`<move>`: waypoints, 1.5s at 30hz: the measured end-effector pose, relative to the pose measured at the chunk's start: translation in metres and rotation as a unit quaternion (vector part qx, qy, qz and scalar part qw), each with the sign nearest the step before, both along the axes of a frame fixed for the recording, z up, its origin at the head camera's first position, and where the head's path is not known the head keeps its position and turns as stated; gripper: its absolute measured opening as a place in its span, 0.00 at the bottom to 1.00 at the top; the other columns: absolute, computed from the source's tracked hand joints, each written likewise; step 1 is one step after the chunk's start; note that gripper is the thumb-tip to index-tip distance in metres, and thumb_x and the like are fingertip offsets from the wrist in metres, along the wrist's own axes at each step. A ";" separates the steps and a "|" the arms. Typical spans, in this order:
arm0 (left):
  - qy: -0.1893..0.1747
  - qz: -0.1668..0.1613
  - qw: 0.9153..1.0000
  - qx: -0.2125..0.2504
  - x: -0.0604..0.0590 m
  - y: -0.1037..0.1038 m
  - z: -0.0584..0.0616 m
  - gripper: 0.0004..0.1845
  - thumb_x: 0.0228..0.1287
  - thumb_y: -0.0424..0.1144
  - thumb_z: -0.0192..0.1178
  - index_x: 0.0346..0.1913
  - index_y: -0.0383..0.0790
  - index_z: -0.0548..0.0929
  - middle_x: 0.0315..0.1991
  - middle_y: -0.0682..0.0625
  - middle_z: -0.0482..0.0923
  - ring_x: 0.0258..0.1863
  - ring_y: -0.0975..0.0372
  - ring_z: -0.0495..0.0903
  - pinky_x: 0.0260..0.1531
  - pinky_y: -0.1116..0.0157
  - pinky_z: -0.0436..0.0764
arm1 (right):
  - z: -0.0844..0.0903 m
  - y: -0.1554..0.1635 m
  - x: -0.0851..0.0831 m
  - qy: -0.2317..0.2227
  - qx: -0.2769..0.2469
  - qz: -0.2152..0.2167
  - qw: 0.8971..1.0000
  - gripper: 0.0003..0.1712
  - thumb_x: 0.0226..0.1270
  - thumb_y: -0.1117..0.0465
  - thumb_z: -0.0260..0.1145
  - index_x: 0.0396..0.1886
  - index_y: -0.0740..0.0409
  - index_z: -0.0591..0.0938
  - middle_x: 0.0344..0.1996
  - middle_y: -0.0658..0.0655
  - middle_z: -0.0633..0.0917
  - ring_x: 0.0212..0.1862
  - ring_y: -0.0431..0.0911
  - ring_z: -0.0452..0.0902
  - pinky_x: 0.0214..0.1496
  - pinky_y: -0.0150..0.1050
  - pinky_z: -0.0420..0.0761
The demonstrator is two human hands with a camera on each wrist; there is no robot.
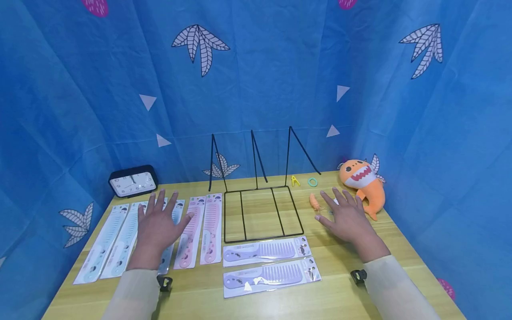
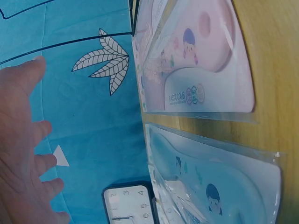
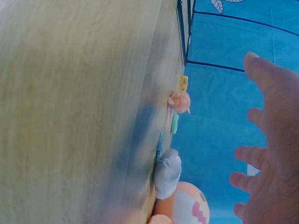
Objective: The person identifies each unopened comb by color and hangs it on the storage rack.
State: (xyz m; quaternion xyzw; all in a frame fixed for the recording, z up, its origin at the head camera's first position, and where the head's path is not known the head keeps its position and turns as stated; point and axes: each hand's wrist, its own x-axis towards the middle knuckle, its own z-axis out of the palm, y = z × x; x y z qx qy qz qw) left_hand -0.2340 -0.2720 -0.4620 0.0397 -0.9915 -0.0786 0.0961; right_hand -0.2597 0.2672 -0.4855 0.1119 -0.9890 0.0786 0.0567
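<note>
Head view: left hand [image 1: 157,226] hovers, fingers spread, over the packaged combs [image 1: 188,231] on the surface [image 1: 344,289]; right hand [image 1: 349,220] spread too. Light, slick, flexible sleeves—probably best pinched at an edge.

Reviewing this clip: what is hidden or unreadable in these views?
- Head view: the left hand covers part of the blue combs.
- Head view: the clock is too small to read.
- Right wrist view: the orange shark toy is cut off by the bottom edge; the table is blurred.

Wooden table [image 1: 336,293]; combs [image 1: 264,251]; rack [image 1: 260,213]; clock [image 1: 133,181].
</note>
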 end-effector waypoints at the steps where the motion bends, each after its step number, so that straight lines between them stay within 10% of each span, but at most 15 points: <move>1: 0.000 -0.001 1.000 0.000 0.000 0.000 0.000 0.53 0.73 0.73 0.57 0.88 0.45 0.57 0.88 0.30 0.45 0.88 0.33 0.39 0.82 0.26 0.40 | 0.000 0.000 0.000 0.001 0.000 0.000 1.000 0.48 0.79 0.31 0.62 0.89 0.46 0.62 0.86 0.71 0.58 0.85 0.75 0.49 0.82 0.82 0.41; 16: -0.001 0.002 1.000 0.022 0.006 -0.010 0.000 0.52 0.74 0.72 0.58 0.88 0.43 0.57 0.88 0.29 0.45 0.87 0.32 0.41 0.82 0.27 0.43 | -0.001 -0.003 0.000 -0.006 -0.056 0.032 0.998 0.51 0.79 0.32 0.62 0.89 0.52 0.58 0.87 0.70 0.57 0.84 0.75 0.51 0.83 0.77 0.52; 32: -0.037 0.056 0.997 0.042 0.035 -0.088 -0.014 0.60 0.74 0.75 0.52 0.86 0.28 0.52 0.83 0.19 0.45 0.83 0.25 0.45 0.78 0.25 0.51 | -0.009 -0.032 -0.009 -0.082 -0.164 0.060 0.981 0.50 0.75 0.47 0.75 0.86 0.62 0.64 0.82 0.72 0.67 0.81 0.71 0.63 0.81 0.70 0.65; 45: -0.132 0.178 0.962 0.160 0.052 -0.147 -0.012 0.64 0.75 0.70 0.57 0.85 0.26 0.33 0.82 0.17 0.38 0.80 0.22 0.45 0.77 0.25 0.55 | -0.023 -0.044 -0.019 -0.108 -0.195 0.092 0.970 0.41 0.71 0.53 0.79 0.76 0.66 0.76 0.65 0.66 0.85 0.65 0.60 0.84 0.68 0.60 0.84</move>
